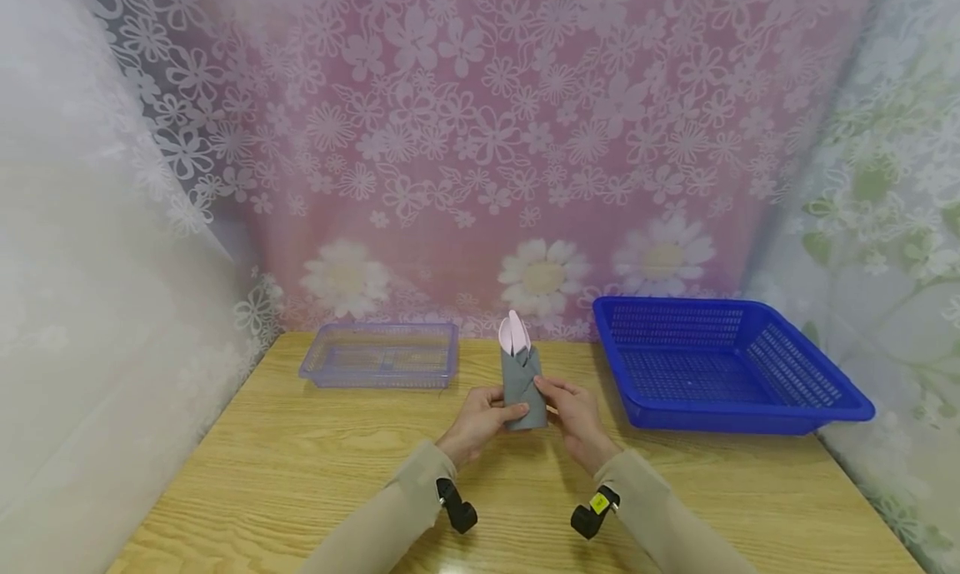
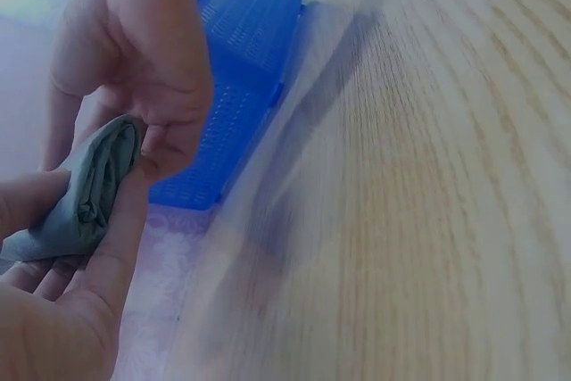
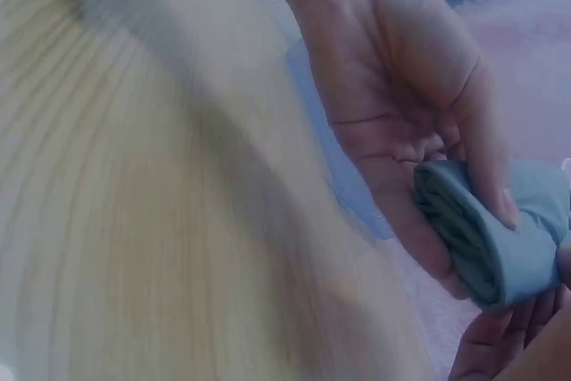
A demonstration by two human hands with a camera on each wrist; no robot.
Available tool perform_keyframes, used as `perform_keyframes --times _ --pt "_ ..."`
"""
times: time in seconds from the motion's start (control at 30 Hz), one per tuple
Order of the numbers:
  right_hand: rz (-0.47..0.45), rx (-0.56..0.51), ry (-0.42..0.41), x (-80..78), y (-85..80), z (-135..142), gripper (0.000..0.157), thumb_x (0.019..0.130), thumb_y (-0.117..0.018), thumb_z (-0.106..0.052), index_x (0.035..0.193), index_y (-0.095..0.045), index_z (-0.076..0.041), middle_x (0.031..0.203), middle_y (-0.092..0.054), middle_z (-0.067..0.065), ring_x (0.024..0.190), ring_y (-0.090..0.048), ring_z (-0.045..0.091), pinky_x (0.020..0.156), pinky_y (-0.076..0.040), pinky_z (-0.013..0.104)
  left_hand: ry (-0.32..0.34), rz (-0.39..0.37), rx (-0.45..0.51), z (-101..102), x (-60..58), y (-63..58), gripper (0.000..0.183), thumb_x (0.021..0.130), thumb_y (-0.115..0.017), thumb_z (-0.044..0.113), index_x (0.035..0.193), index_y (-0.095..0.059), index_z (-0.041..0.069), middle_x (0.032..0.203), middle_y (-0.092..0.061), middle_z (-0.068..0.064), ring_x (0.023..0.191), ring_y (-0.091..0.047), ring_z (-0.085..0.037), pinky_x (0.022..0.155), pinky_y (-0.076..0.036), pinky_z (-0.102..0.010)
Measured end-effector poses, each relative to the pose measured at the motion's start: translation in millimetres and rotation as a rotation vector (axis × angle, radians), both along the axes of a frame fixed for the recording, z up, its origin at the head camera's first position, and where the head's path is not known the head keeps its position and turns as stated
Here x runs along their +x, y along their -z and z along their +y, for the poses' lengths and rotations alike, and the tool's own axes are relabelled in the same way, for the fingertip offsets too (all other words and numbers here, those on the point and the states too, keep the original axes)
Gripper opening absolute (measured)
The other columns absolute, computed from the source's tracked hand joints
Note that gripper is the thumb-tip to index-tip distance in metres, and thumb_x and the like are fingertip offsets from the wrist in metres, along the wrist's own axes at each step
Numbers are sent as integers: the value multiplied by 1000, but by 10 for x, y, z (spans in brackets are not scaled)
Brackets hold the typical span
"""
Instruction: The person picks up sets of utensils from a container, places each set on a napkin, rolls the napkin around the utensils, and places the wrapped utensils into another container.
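Observation:
A grey-green cloth napkin (image 1: 522,397) is rolled into a flat upright bundle above the table. Light pink cutlery (image 1: 514,334), one piece with a spoon's rounded bowl, sticks out of its top; the lower parts are hidden inside the cloth. My left hand (image 1: 478,422) grips the bundle's lower left side, thumb across the front. On the other side, my right hand (image 1: 576,416) pinches the right edge, its thumb on the front. Both wrist views show the layered folds at the bottom end of the napkin (image 2: 94,185), with fingers of both hands around it.
A blue perforated plastic basket (image 1: 738,420) stands at the right rear of the table. At the left rear is a shallow clear purple-tinted tray (image 1: 378,378). The wood-grain table (image 1: 315,491) meets a flowered pink curtain (image 1: 465,141) behind, with pale curtains at both sides.

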State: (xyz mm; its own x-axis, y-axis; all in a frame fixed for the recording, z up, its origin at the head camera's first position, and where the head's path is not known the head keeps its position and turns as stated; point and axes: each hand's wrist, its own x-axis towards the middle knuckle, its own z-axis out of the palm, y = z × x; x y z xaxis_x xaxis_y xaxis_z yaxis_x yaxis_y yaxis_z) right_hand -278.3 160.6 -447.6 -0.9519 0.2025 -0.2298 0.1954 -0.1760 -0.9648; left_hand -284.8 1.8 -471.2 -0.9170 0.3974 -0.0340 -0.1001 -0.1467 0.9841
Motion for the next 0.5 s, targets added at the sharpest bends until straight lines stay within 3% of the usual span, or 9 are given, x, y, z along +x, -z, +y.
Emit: perform_keyframes --times 0.33,0.5 --pt "0 -64 27 -141 -80 36 18 93 -69 -22 101 -71 -7 81 -68 -10 86 -62 11 78 -49 28 -3 20 -48 14 22 7 37 92 -68 10 126 -62 -5 115 -70 -20 101 -70 -27 85 -58 -37" --pt "11 -56 38 -202 -134 107 27 92 -68 -22 112 -69 -4 79 -69 -10 87 -63 12 70 -50 23 19 31 -103 3 55 32 35 91 -70 10 123 -64 -3 114 -71 -17 97 -71 -23 82 -58 -36"
